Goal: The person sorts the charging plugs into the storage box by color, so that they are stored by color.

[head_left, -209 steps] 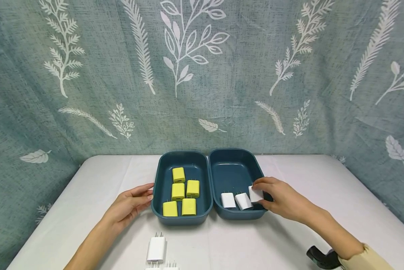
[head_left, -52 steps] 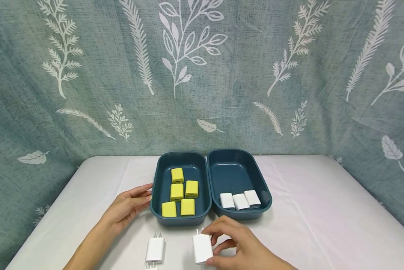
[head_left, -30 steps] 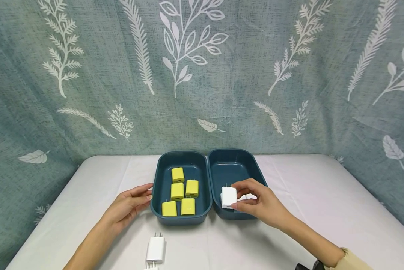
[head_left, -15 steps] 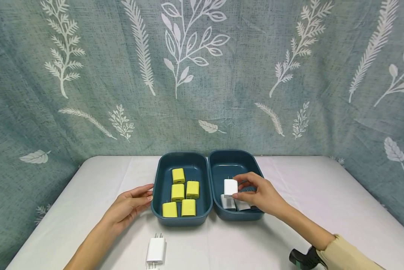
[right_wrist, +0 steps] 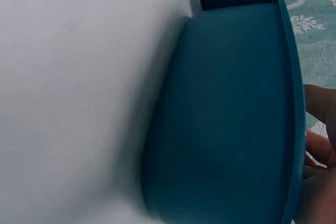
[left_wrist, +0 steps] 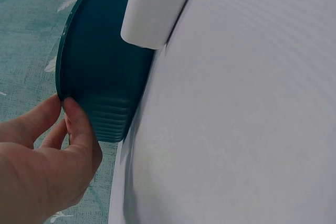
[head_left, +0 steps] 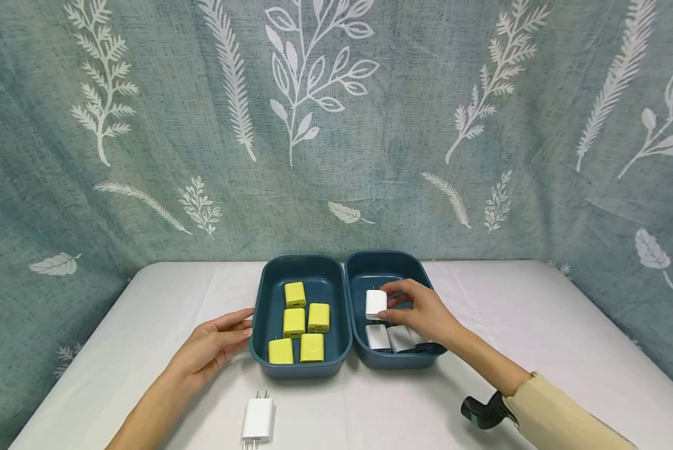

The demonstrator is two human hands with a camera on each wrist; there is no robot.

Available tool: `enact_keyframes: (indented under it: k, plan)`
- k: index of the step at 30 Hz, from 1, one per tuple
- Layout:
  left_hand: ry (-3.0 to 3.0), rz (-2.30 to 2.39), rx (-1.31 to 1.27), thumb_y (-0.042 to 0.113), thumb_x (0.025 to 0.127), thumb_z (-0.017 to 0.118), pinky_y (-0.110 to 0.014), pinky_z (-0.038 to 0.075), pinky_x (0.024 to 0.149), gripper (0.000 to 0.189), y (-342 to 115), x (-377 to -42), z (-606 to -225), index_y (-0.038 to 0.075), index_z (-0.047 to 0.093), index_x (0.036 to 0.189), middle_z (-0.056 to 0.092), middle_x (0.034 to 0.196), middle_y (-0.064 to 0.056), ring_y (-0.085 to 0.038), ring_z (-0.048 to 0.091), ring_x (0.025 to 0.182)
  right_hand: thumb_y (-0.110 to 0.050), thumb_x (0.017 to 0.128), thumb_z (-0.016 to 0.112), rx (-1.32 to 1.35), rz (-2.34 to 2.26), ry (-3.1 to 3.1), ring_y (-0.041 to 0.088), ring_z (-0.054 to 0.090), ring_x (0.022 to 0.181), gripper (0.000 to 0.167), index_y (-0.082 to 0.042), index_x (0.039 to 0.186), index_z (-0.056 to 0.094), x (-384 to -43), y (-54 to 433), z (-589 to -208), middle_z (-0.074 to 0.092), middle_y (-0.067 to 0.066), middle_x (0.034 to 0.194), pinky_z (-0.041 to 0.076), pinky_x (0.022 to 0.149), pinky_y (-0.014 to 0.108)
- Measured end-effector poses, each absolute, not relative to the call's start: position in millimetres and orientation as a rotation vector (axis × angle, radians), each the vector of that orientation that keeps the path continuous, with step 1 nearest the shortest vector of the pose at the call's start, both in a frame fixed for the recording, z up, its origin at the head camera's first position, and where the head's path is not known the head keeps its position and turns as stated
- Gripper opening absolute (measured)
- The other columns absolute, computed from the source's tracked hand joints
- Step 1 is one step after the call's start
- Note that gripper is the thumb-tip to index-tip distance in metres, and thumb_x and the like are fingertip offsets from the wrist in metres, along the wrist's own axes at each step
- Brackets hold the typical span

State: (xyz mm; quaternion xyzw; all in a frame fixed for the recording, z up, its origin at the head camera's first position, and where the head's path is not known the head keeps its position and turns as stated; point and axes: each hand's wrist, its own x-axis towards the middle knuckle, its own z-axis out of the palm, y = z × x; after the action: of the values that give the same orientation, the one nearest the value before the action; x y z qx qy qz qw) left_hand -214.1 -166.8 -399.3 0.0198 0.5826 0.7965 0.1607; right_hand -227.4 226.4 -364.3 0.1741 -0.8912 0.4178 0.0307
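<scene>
My left hand point(head_left: 215, 347) pinches the left rim of a dark blue tray point(head_left: 254, 331); in the left wrist view, thumb and index finger point(left_wrist: 79, 124) meet at its edge. Several yellow charger plugs point(head_left: 294, 322) lie inside that tray. Over the second dark blue tray point(head_left: 393, 361), on the right, my right hand point(head_left: 421, 309) holds a white charger plug point(head_left: 376, 304) between thumb and fingers, prongs pointing away. Below it, white plugs point(head_left: 378, 337) lie along the near end of this tray, partly hidden by the hand. The right wrist view shows mostly the tray's outer wall point(right_wrist: 226, 119).
On the white tablecloth point(head_left: 325, 412), in front of the left tray, lies a white charger plug point(head_left: 258, 420), with the prongs of another at the frame's bottom edge. A black device point(head_left: 485, 412) is on the right wrist. A patterned curtain point(head_left: 336, 187) hangs behind.
My right hand has carried a white plug from the table in front up over the right tray, then slightly farther back and left. My left hand keeps its place at the left tray.
</scene>
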Motion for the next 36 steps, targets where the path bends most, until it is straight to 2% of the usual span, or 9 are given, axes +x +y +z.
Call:
enact_keyframes:
  k: [9, 30, 36]
  plan:
    - [1.675, 2.272, 0.057, -0.009, 0.09, 0.062, -0.028, 0.053, 0.091, 0.055, -166, -213, -400, -0.011, 0.044, 0.142, 0.064, 0.11, -0.01, -0.015, 0.064, 0.098, -0.015, 0.085, 0.08, 0.494, 1.238, -2.798, 0.029, 0.064, 0.101, 0.045, 0.001, 0.124, 0.063, -242, 216, -371, 0.062, 0.012, 0.115, 0.055, 0.076, 0.035]
    - [1.698, 2.263, 0.024, -0.007, 0.09, 0.064, -0.028, 0.054, 0.09, 0.056, -166, -213, -399, -0.01, 0.044, 0.143, 0.064, 0.109, -0.008, -0.015, 0.065, 0.098, -0.011, 0.085, 0.079, 0.426, 1.146, -2.905, 0.029, 0.065, 0.1, 0.047, 0.006, 0.124, 0.062, -258, 204, -377, 0.062, 0.017, 0.116, 0.057, 0.079, 0.037]
    - [1.701, 2.259, 0.025, -0.007, 0.091, 0.064, -0.028, 0.054, 0.09, 0.056, -166, -213, -400, -0.01, 0.044, 0.143, 0.065, 0.109, -0.008, -0.015, 0.065, 0.098, -0.015, 0.089, 0.076, 0.464, 1.074, -2.991, 0.028, 0.066, 0.1, 0.042, 0.006, 0.123, 0.064, -259, 203, -378, 0.064, 0.016, 0.114, 0.056, 0.081, 0.038]
